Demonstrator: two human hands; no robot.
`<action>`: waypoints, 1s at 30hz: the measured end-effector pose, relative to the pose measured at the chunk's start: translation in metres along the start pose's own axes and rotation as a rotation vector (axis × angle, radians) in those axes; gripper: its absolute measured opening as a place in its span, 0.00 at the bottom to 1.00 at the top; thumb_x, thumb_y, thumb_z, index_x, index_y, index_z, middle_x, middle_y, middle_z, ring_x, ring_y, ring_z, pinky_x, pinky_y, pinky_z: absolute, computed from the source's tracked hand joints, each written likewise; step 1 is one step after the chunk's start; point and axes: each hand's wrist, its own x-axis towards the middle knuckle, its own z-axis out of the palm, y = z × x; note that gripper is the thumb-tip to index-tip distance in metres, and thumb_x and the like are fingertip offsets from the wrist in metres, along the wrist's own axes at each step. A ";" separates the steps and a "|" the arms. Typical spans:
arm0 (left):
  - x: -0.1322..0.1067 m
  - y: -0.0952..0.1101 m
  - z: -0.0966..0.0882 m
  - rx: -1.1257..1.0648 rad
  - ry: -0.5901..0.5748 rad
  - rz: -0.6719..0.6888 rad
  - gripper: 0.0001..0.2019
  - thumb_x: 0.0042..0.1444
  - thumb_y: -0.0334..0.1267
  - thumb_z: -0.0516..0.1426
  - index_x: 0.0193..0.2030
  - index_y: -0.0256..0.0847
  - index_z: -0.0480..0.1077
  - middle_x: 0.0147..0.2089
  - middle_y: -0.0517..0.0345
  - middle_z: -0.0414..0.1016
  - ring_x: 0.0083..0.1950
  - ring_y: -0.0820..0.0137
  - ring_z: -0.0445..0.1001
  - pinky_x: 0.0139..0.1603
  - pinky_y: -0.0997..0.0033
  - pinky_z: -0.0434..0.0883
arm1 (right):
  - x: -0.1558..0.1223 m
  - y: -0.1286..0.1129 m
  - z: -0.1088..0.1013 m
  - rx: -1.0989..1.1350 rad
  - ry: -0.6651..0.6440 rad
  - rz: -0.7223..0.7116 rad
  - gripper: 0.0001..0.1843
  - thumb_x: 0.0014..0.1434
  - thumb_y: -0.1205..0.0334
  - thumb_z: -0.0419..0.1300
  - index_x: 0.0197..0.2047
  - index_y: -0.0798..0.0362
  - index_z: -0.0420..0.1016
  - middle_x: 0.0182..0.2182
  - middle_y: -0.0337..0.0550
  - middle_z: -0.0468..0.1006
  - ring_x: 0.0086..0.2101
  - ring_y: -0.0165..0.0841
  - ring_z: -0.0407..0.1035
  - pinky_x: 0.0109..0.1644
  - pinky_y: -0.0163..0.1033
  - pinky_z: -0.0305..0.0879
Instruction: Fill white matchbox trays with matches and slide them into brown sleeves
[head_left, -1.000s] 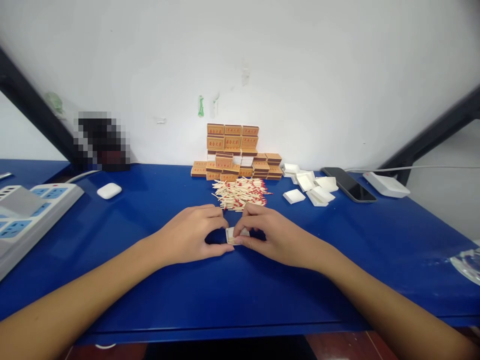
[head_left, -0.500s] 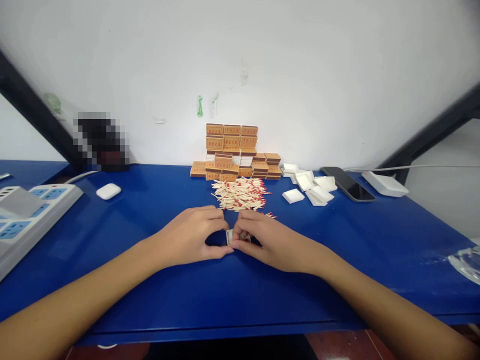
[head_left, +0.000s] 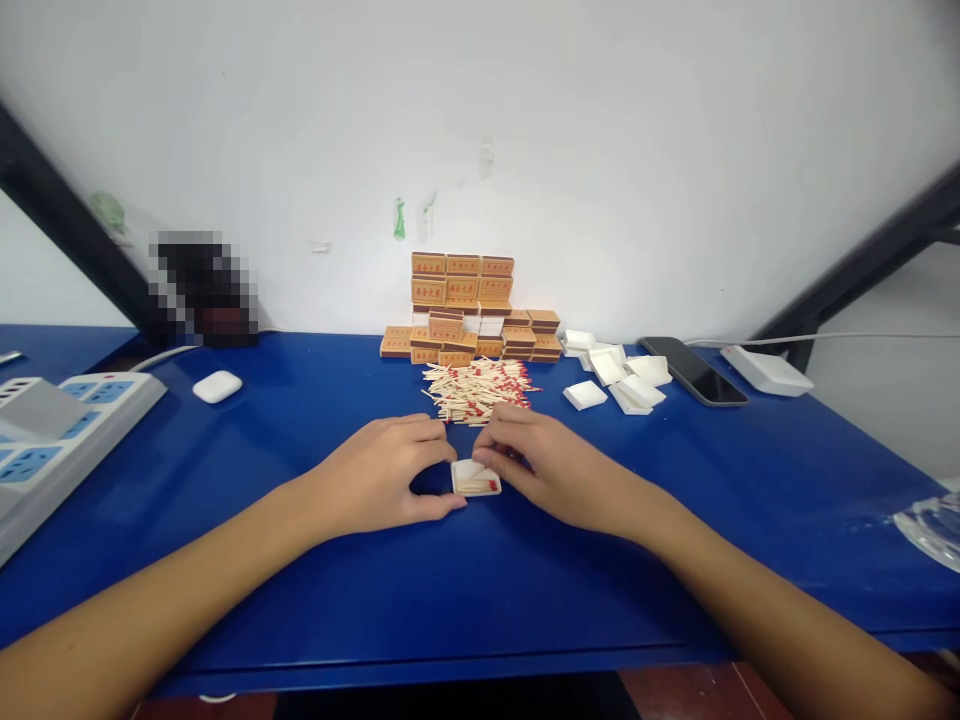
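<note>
A small white matchbox tray (head_left: 476, 479) with a few matches in it lies on the blue table (head_left: 315, 570). My left hand (head_left: 379, 472) pinches the tray's left end between thumb and forefinger. My right hand (head_left: 551, 465) rests at the tray's right and far side, fingers curled and pinched over some matches. Just behind my hands lies a loose pile of red-tipped matches (head_left: 480, 387). Orange matchboxes (head_left: 465, 310) are stacked against the wall behind the pile.
Several empty white trays (head_left: 619, 375) lie to the right of the pile, with a black phone (head_left: 694, 371) and a white box with a cable (head_left: 766, 369) beyond. At the left are a white earbud case (head_left: 217, 386) and a power strip (head_left: 52, 430).
My right hand lifted off the tray and drew back to its far right side, so the tray now shows open with matches inside. My left hand has hardly moved.
</note>
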 end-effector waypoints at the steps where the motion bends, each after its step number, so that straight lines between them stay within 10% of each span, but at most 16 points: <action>1: 0.000 0.000 0.000 0.001 0.001 -0.004 0.16 0.66 0.50 0.62 0.47 0.38 0.79 0.41 0.55 0.77 0.43 0.63 0.76 0.42 0.64 0.71 | -0.001 0.004 -0.005 -0.019 0.044 0.009 0.11 0.74 0.62 0.55 0.40 0.52 0.75 0.37 0.43 0.73 0.37 0.34 0.68 0.41 0.39 0.62; 8: -0.001 -0.001 -0.001 -0.008 0.013 0.008 0.16 0.66 0.51 0.62 0.46 0.38 0.79 0.42 0.53 0.78 0.43 0.63 0.77 0.42 0.63 0.72 | -0.010 0.043 -0.039 -0.112 0.003 0.086 0.07 0.68 0.57 0.62 0.41 0.50 0.78 0.35 0.42 0.73 0.35 0.34 0.66 0.38 0.39 0.61; 30: 0.000 -0.001 -0.001 -0.007 0.007 0.002 0.16 0.65 0.51 0.62 0.46 0.38 0.80 0.43 0.52 0.79 0.44 0.62 0.78 0.44 0.61 0.74 | -0.013 0.050 -0.042 -0.156 -0.163 0.195 0.09 0.65 0.54 0.64 0.42 0.50 0.79 0.39 0.43 0.72 0.34 0.35 0.67 0.38 0.41 0.62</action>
